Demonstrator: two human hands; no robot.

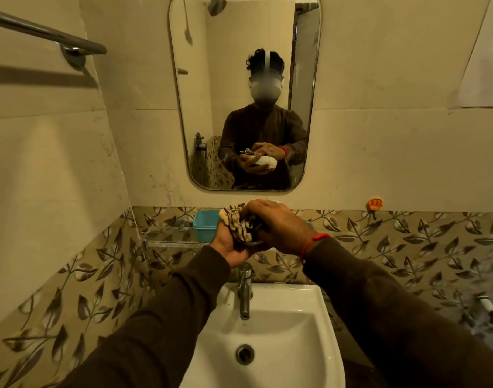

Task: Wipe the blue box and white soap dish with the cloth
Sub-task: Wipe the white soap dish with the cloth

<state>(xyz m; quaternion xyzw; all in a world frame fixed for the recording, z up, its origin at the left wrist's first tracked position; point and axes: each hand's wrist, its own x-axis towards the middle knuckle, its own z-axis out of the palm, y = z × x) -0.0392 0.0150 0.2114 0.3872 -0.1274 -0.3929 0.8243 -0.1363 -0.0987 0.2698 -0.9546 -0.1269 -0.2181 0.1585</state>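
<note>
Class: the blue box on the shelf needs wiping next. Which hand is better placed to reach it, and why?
Probably the left hand. It sits right beside the blue box on the shelf and grips the cloth. The right hand is farther from the box, and the mirror suggests the soap dish is between the hands.

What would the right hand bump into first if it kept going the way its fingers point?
Probably the cloth: the right hand points left, onto it. Beyond sits the blue box, though depth is unclear.

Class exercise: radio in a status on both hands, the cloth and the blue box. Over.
Left hand and right hand both shut on cloth, above the sink. Blue box on the glass shelf, untouched. Nothing in the way.
</note>
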